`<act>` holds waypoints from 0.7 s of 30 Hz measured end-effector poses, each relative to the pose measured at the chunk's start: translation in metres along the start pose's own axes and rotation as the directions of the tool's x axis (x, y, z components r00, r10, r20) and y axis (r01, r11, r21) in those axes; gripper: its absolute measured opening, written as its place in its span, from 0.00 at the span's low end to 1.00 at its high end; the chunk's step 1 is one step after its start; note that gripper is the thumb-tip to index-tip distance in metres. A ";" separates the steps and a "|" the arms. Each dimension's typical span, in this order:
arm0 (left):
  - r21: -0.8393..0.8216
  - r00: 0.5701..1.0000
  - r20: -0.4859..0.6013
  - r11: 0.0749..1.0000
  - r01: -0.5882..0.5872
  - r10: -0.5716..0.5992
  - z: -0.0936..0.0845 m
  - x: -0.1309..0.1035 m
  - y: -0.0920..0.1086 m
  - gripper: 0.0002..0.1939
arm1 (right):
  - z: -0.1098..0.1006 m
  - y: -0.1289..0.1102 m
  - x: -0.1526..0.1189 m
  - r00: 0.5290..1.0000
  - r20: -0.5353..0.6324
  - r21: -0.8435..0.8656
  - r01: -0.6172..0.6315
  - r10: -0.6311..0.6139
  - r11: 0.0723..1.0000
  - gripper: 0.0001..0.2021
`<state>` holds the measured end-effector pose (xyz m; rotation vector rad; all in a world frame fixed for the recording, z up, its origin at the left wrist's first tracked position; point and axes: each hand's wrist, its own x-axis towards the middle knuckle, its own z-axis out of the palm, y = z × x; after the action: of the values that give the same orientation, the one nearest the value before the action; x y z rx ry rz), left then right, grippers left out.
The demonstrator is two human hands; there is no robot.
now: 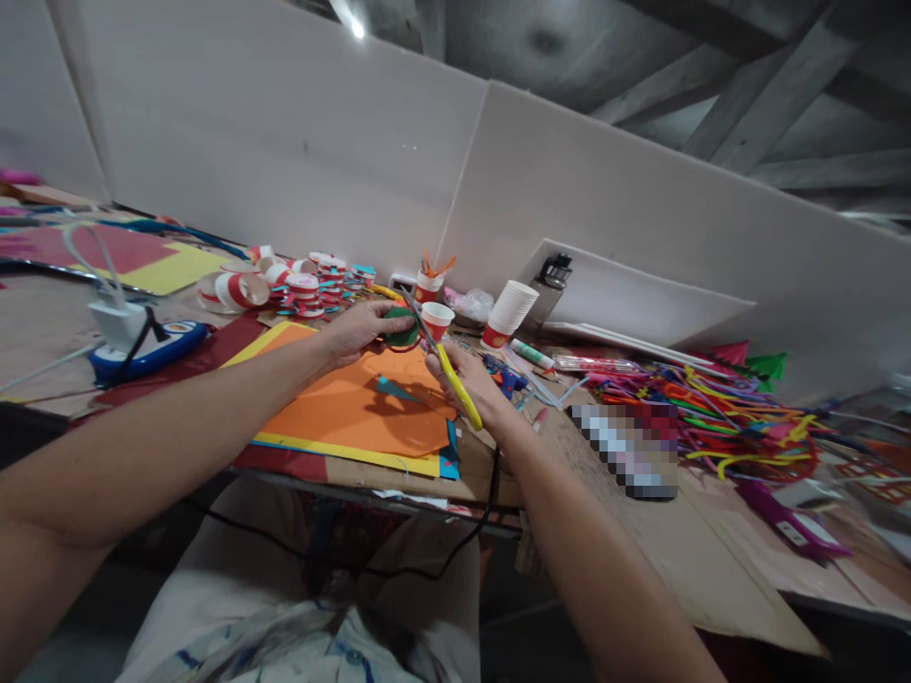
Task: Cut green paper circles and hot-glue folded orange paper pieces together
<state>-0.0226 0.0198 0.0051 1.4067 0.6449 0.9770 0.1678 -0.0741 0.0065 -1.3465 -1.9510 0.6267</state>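
Note:
My left hand (pixel 354 332) pinches a small dark green paper piece (pixel 399 327) above the worktable. In my right hand (pixel 466 379) is a pair of scissors with yellow handles (pixel 459 387); the metal blades point up and away, beside the green piece. Whether the blades touch the paper I cannot tell. Under both hands lies a stack of coloured sheets, with an orange sheet (pixel 342 408) on top and yellow and blue edges showing. A thin blue paper scrap (pixel 399 390) rests on the orange sheet. Just behind my hands stands a white and red paper cup (pixel 436 318).
Stacked paper cups (pixel 511 313) stand behind to the right, near a glue stick (pixel 532 355). Several decorated cup pieces (pixel 305 296) sit at the back left. Colourful pipe cleaners (pixel 726 408) and a phone-like object (pixel 626 451) lie right. A blue power strip (pixel 149 351) is left.

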 end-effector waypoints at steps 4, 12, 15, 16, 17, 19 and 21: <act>0.011 1.000 0.006 1.000 -0.001 0.001 -0.001 0.000 0.000 0.20 | 0.000 0.002 0.001 1.000 -0.002 -0.012 0.027 -0.027 1.000 0.18; -0.106 0.999 -0.045 0.994 0.005 -0.009 0.003 0.000 -0.001 0.21 | 0.002 0.002 0.000 1.000 -0.025 0.001 0.015 -0.015 1.000 0.19; -0.118 1.000 0.013 0.993 0.014 -0.012 0.005 -0.002 0.000 0.22 | 0.002 0.000 -0.001 1.000 0.003 0.008 0.005 -0.005 1.000 0.17; -0.112 1.000 0.026 0.994 0.012 -0.009 0.006 -0.003 0.001 0.23 | 0.002 0.000 -0.002 1.000 0.014 0.013 -0.005 0.005 1.000 0.17; -0.107 0.999 0.033 0.994 0.010 -0.007 0.006 -0.003 0.001 0.23 | 0.001 0.000 -0.002 1.000 0.025 0.019 -0.016 0.016 1.000 0.17; -0.104 0.999 0.033 0.995 0.011 -0.008 0.007 -0.005 0.002 0.24 | 0.001 0.000 -0.001 0.999 0.036 0.030 -0.032 0.031 0.999 0.17; -0.103 0.999 0.032 0.995 0.011 -0.008 0.008 -0.005 0.003 0.23 | 0.001 0.001 -0.001 0.999 0.040 0.039 -0.039 0.037 0.998 0.17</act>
<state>-0.0187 0.0109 0.0082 1.3246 0.5697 0.9659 0.1680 -0.0745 0.0051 -1.3594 -1.9374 0.7111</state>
